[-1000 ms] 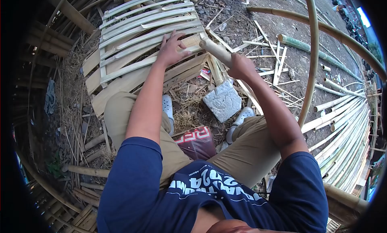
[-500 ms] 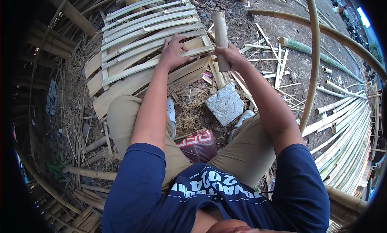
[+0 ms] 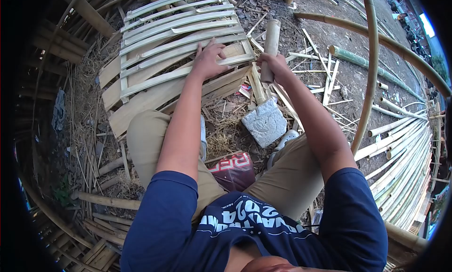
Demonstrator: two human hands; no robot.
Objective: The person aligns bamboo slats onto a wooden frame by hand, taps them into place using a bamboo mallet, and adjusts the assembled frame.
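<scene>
My right hand (image 3: pixel 274 68) is wrapped round the lower part of a short, thick bamboo piece (image 3: pixel 271 37), which points away from me and leans slightly right. It is just beyond the right edge of a slatted bamboo panel (image 3: pixel 181 31). My left hand (image 3: pixel 208 61) lies over the near right part of that panel, fingers apart, touching the pale slats. Wide bamboo boards (image 3: pixel 141 105) lie beneath the panel. Between my feet and the bamboo piece sits a rough grey stone block (image 3: pixel 265 123).
Split bamboo scraps (image 3: pixel 328 81) litter the ground to the right. Farther right lie a green bamboo pole (image 3: pixel 376 69) and a stack of long bamboo strips (image 3: pixel 405 164). A curved bamboo pole (image 3: pixel 370 74) rises close to my right arm. A dark red printed item (image 3: pixel 234 171) lies between my legs.
The bamboo piece in my right hand has tipped to the right, and its far end sits lower in view. My left hand stays on the panel; the whole view has shifted slightly.
</scene>
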